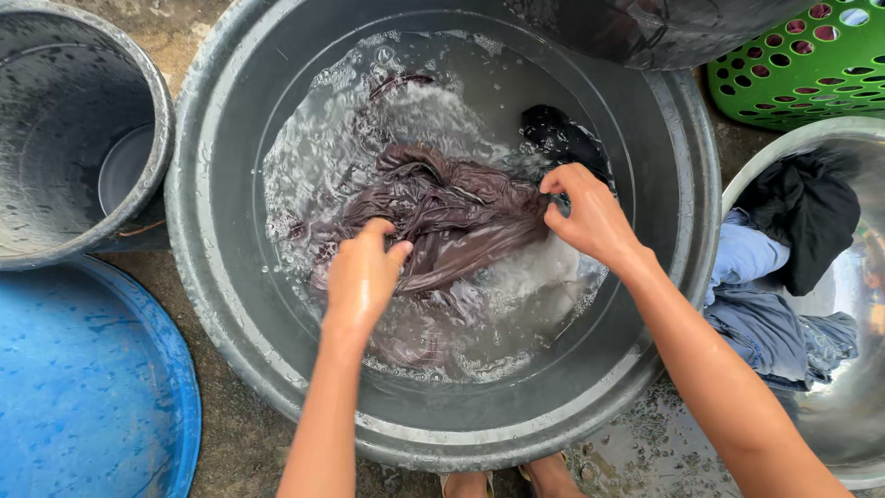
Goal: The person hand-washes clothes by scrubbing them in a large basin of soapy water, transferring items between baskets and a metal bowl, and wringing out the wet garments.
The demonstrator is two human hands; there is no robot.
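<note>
From the head camera, you look down into a big round grey plastic tub [221, 304] full of soapy water. A wet, wrinkled dark brown cloth [452, 217] lies in the middle of the water, part in and part out.

Your left hand [362, 281] is closed on the near left end of the brown cloth, with the fingers curled down into the folds. Your right hand [590, 217] pinches the right end of the same cloth, thumb and fingers squeezed tight. The two hands are apart, and the cloth is bunched between them.

A small black cloth [558, 136] sits in the water just behind your right hand.

On the left stands a tall grey bucket [55, 138]. Below it lies a round blue plastic lid [83, 387]. At the top right you see a green plastic basket with holes [802, 65]. On the right is a shiny metal bowl [843, 406] holding a black garment [811, 217] and light blue clothes [765, 314].

Your toes [512, 480] show at the bottom, near the tub, on the wet ground.
</note>
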